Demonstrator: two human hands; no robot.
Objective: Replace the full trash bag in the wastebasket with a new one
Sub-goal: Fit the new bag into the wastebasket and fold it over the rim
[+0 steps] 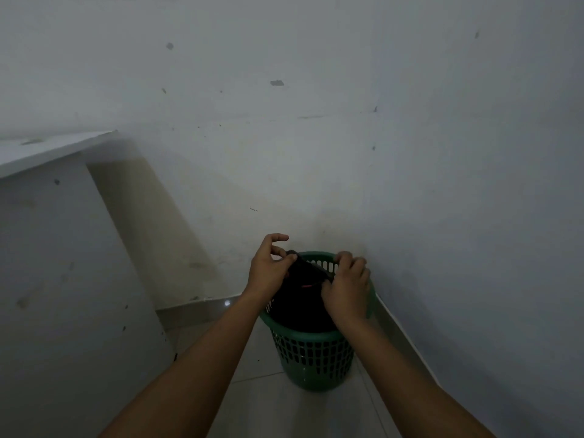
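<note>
A green perforated wastebasket stands on the tiled floor in the corner by the wall. A black trash bag fills its inside, with something small and red showing near the top. My left hand pinches the bag's upper edge at the basket's far left rim, index finger raised. Over the right rim, my right hand grips the bag's edge with curled fingers. How much is in the bag is hidden in the dark.
A pale wall runs close behind and to the right of the basket. A white panel or furniture side stands at the left. Light floor tiles lie in front of the basket.
</note>
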